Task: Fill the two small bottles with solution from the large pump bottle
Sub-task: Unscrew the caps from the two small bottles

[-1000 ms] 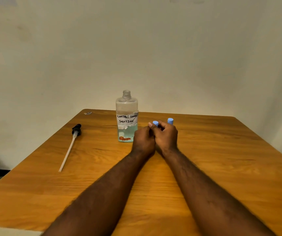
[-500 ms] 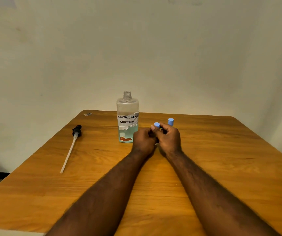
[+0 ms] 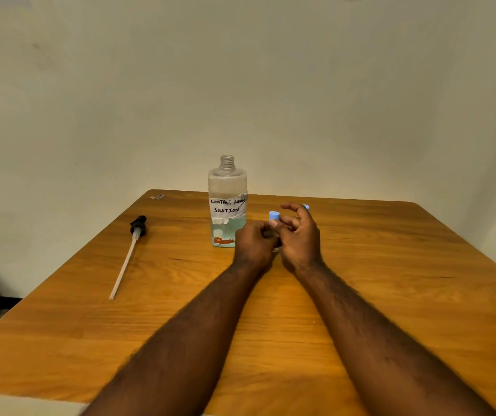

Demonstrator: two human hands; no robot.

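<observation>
While the left hand [image 3: 254, 241] grips the small clear blue-capped bottle [image 3: 274, 216] beside the large clear labelled bottle [image 3: 227, 205] near the wooden desk's [image 3: 375, 295] far edge, the right hand [image 3: 299, 232] hovers half-spread, hold unclear; best: steady base, twist squarely.

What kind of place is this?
Probably a plain indoor room: a wooden table against a blank cream wall, holding a clear plastic bottle hand-labelled contact lens solution.

Cap [image 3: 274, 215] is blue, pump head [image 3: 138, 225] black, table [image 3: 390, 295] brown.
</observation>
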